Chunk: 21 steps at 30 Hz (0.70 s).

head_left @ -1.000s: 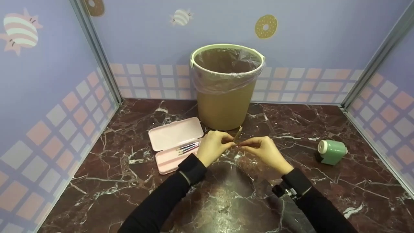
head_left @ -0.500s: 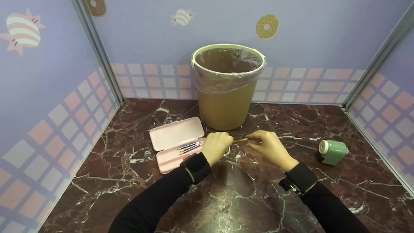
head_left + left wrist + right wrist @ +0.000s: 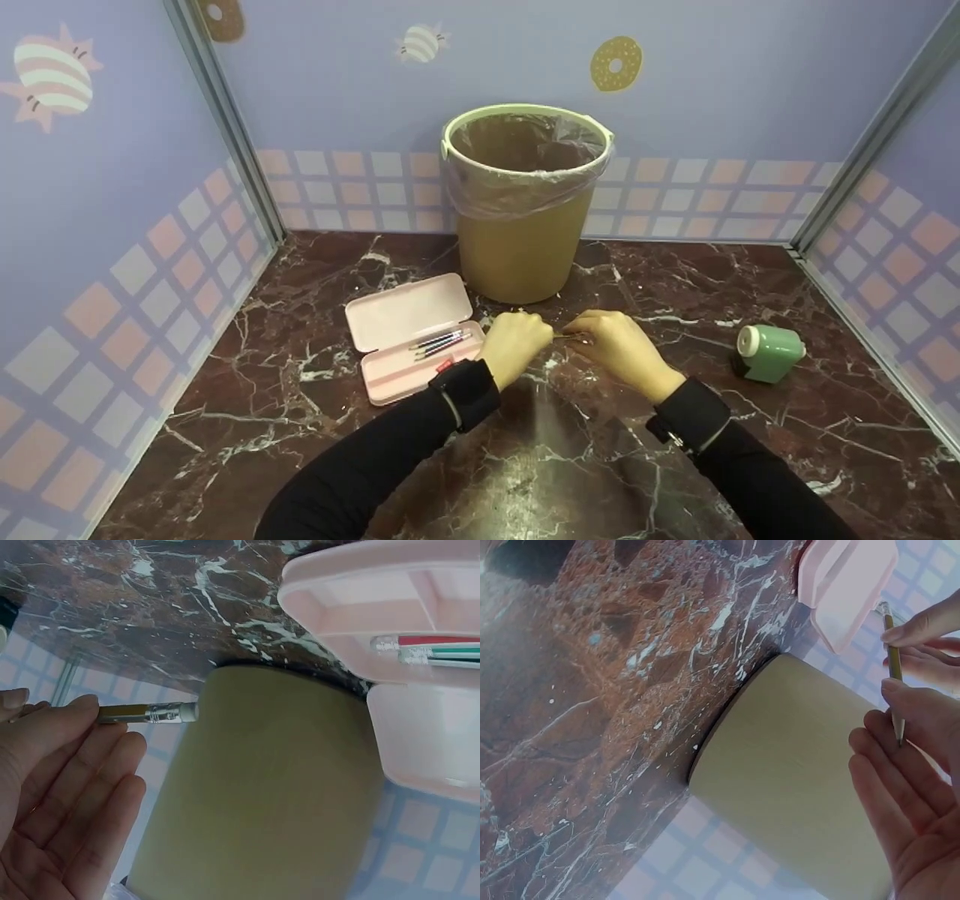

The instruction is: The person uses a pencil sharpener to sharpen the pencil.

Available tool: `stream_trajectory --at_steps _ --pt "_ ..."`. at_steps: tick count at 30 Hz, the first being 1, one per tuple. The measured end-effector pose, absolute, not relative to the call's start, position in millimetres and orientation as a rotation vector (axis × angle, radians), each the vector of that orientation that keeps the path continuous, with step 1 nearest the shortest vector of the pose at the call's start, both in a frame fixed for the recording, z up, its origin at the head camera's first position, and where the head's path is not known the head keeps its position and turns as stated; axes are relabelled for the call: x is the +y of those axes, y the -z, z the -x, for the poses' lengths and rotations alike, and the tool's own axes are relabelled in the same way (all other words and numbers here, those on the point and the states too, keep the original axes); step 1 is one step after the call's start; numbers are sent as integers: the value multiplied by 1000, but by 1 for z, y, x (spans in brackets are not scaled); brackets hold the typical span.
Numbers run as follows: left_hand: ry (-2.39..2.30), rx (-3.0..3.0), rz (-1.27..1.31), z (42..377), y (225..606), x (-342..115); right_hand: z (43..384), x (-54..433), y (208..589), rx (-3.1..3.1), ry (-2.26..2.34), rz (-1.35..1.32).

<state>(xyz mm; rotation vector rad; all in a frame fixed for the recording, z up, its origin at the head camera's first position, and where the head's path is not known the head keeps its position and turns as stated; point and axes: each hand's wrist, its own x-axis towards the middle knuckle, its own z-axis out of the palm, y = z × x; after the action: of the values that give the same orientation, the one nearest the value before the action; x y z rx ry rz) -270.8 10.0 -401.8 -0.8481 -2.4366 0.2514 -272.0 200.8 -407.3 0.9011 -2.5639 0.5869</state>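
Observation:
A yellowish pencil (image 3: 895,660) runs between my two hands over the table. My left hand (image 3: 517,341) pinches it toward the eraser end, and the white eraser (image 3: 189,712) sticks out past the fingers in the left wrist view. My right hand (image 3: 619,349) pinches it near the sharpened tip (image 3: 900,736), which points toward the palm in the right wrist view. Left of my left hand lies an open pink pencil case (image 3: 405,315) with several pencils (image 3: 441,345) in it. My left wrist partly covers the case's near right corner.
Behind the hands stands a tan trash bin (image 3: 521,247) with a clear liner. At right sits a small green box-shaped thing (image 3: 776,352) with a round cream front. Small pale bits dot the marbled table (image 3: 570,465). Panels wall the back and sides.
The pencil has swung from tilted upward to nearly level. My left hand has turned and shifted right, closing the gap between the hands. My right hand's fingers have come together on the tip end.

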Motion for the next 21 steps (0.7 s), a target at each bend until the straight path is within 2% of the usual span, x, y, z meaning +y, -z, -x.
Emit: stream_trajectory --at_steps 11,21 --pt "-182 -2425 847 271 405 4 272 201 409 -2554 -576 -903" --pt "411 -2636 929 283 413 -27 271 214 415 -2479 -679 -922"
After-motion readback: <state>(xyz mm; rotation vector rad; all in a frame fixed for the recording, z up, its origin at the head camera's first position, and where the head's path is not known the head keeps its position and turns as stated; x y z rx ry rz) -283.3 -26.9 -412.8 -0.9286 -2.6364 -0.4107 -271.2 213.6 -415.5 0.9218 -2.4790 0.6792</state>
